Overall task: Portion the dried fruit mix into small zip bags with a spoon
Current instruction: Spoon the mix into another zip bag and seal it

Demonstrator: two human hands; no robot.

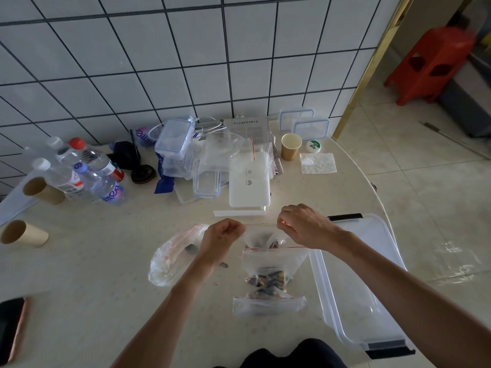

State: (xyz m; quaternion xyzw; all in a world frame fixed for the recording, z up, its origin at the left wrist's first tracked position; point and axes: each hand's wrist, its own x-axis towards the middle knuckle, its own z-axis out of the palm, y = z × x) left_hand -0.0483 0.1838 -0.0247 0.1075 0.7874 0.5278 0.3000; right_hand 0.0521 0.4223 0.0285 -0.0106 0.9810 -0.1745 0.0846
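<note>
Zip bag [265,236], above bench [106,261]: left hand [221,239] and right hand [301,225] each pinch one end of its top strip, stretching it taut, likely to seal fruit [268,281] inside.

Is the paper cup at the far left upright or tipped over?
Tipped over: the brown paper cup lies sideways on the table, mouth facing left.

A white rounded plastic router box [249,185] sits near the table's centre. At ten o'clock stand clear plastic water bottles [85,171] and brown paper cups lying on their sides [43,191]. At one o'clock stands an upright brown paper cup [291,147] beside a crumpled white tissue [317,162]. A red plastic stool [433,62] stands at two o'clock. A dark phone [10,328] lies at eight o'clock.
</note>
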